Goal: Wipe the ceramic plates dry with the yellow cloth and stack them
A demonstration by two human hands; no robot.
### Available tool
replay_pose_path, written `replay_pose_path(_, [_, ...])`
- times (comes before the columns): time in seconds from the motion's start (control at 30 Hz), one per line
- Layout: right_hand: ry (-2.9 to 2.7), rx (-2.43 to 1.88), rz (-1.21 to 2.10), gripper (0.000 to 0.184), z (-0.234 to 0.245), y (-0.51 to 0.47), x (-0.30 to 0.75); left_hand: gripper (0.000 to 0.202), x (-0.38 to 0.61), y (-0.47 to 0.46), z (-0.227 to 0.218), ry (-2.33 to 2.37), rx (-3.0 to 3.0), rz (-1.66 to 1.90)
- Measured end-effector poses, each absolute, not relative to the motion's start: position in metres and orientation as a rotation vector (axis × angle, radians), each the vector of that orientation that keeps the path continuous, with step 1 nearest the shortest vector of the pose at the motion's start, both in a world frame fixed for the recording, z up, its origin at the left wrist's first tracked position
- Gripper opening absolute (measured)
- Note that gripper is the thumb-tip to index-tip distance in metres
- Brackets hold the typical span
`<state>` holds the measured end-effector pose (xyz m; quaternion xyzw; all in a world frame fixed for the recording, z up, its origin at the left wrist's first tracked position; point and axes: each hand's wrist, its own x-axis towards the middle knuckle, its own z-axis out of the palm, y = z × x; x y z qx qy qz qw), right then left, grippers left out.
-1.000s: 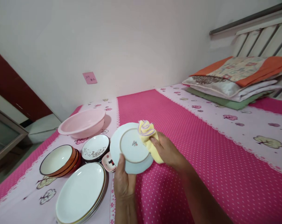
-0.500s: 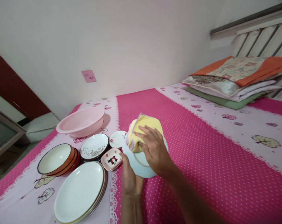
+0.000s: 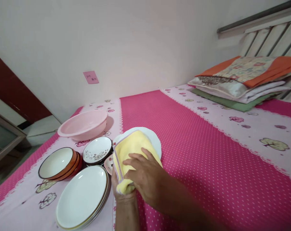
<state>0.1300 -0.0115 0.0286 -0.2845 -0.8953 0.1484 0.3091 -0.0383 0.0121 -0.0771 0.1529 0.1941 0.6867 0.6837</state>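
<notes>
My left hand (image 3: 125,196) grips a white plate (image 3: 154,138) from below at its near left edge. The plate is tilted, and only its far rim shows past a yellow cloth (image 3: 133,142) with purple edging. My right hand (image 3: 147,178) lies over the cloth and presses it onto the plate, fingers bent and slightly apart. The cloth's bunched near corner covers part of my left hand. Just left of the plate sits a small pink-rimmed dish (image 3: 109,164), partly hidden by the cloth and my left hand.
To the left stand stacked oval plates (image 3: 81,197), orange bowls (image 3: 57,163), flower-patterned dishes (image 3: 97,149) and a pink basin (image 3: 84,123). Folded pillows and cloths (image 3: 244,78) lie at the far right. A pink note (image 3: 91,77) is on the wall.
The plate and both hands have shifted left. The cloth is spread wider over the plate and now reaches over my left hand. The small round flowered dish is mostly hidden.
</notes>
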Motion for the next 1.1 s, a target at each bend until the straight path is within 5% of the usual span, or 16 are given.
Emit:
replay_pose_path(0.23, [-2.317,-0.784,0.421,0.034,0.031,-0.009,0.151,0.069,-0.044,0.016,-0.057,0.289,0.281,1.608])
replay_pose_path(0.4, [-2.134,-0.965,0.495,0.032,0.039,0.018,0.163,0.058,-0.029,0.018,-0.048,0.361,0.241,1.768])
replay_pose_path(0.77, [-1.567,-1.164,0.436,0.04,0.004,0.066,0.181,0.043,0.007,0.01,-0.041,0.363,0.387,1.37])
replay_pose_path(1.1, [-2.071,-1.01,0.502,0.031,0.016,0.034,0.134,0.043,0.015,0.018,-0.052,0.46,0.329,1.436])
